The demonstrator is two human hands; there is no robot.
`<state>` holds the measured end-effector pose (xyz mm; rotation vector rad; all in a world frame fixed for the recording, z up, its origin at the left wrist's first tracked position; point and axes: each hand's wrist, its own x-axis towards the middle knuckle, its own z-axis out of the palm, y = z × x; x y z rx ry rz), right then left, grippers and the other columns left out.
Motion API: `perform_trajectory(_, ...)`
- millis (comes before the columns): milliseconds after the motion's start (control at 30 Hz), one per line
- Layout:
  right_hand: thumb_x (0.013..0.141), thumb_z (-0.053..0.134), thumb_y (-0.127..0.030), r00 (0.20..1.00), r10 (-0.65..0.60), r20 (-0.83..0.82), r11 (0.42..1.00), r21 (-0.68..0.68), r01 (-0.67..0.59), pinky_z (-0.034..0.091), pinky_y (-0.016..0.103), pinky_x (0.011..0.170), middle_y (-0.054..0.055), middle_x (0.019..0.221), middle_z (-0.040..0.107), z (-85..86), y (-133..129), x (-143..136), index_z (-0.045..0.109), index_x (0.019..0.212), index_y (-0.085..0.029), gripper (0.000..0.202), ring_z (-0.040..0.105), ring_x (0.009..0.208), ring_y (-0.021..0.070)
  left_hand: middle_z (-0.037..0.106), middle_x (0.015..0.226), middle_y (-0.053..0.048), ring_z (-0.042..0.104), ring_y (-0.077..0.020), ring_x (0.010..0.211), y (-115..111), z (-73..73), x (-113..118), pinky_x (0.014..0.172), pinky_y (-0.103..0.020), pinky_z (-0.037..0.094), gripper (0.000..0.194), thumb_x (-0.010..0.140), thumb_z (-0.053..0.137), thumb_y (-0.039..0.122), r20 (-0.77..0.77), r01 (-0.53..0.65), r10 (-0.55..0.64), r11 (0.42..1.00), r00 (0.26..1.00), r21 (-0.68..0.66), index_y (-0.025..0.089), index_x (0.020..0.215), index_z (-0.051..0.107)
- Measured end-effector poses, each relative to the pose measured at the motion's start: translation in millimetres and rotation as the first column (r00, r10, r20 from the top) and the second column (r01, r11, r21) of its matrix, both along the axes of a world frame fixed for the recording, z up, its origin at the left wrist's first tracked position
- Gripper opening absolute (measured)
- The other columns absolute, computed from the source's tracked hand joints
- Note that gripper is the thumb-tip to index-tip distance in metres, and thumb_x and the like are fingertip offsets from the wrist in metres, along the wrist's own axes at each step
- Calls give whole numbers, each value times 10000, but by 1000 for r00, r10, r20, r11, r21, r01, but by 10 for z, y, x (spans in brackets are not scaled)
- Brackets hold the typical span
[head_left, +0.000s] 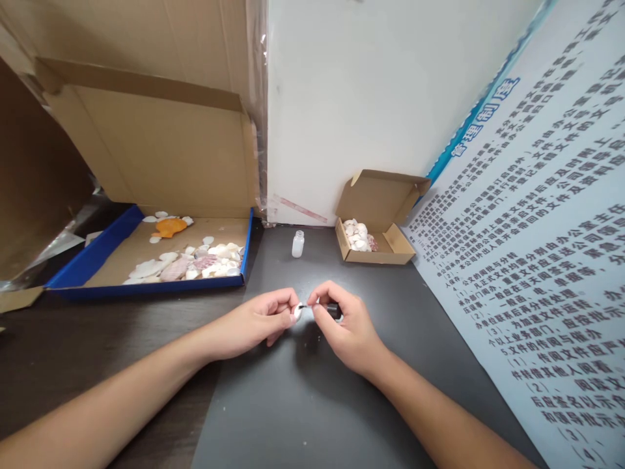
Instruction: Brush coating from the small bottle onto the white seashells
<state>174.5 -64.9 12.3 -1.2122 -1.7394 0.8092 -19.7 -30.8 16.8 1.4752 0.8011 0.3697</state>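
My left hand (271,315) pinches a small white seashell (297,312) between thumb and fingers. Facing it, my right hand (344,322) grips a small brush with a black cap (334,311), its dark tip at the shell's surface. Whether the tip touches the shell I cannot tell for sure. Just beyond my hands stands a small uncapped bottle (297,245) with whitish contents. Both hands are above the dark grey mat (273,404).
To the left, a blue-edged cardboard box (146,286) with its lid raised holds many shells and an orange shell (170,227). A smaller open box (378,257) with shells stands back right. A wall rises behind, and a printed poster (527,215) borders the right.
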Motion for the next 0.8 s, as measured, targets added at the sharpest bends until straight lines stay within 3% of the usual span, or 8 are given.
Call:
perform_trajectory(100, 815, 495, -137, 998, -66, -4, 998, -23, 66, 357, 227, 544, -51, 618, 455, -12, 7, 4, 570, 831, -201, 100, 431, 551, 114, 379, 596, 85, 360, -104, 548, 1, 2, 3, 558, -242, 296, 264, 869, 537, 459, 9, 0, 0, 1000, 1000, -9, 216, 841, 438)
perform_trajectory(233, 824, 500, -154, 999, 16, -36, 1000, 16, -15, 379, 233, 585, -38, 650, 484, 1, -11, -3, 572, 814, -196, 84, 457, 590, 118, 379, 598, 86, 355, -99, 546, -1, 11, 4, 553, -239, 282, 254, 875, 533, 440, 7, 4, -4, 1000, 1000, -16, 210, 832, 433)
perform_trajectory(367, 810, 500, -139, 998, -55, -2, 998, -6, 55, 353, 231, 547, -48, 627, 468, 9, -10, -5, 571, 818, -200, 94, 433, 556, 115, 383, 597, 86, 355, -101, 552, -3, 13, 1, 559, -243, 282, 236, 879, 528, 425, 3, 13, -13, 1000, 1000, -15, 209, 843, 439)
perform_trajectory(700, 814, 505, -153, 998, -28, -64, 1000, 0, 28, 375, 230, 564, -37, 643, 506, 12, -14, -6, 579, 795, -199, 90, 463, 572, 117, 375, 542, 88, 367, -109, 541, 3, 51, 17, 580, -246, 276, 214, 861, 522, 403, -25, -32, 31, 998, 999, -46, 205, 826, 450)
perform_trajectory(800, 799, 511, -137, 1000, 19, -2, 1000, -12, -19, 365, 230, 561, -40, 635, 498, 3, -8, -10, 595, 797, -197, 104, 455, 572, 117, 377, 547, 86, 371, -111, 536, 4, 41, 18, 575, -247, 277, 228, 847, 528, 421, -9, -36, 36, 998, 999, -58, 207, 823, 452)
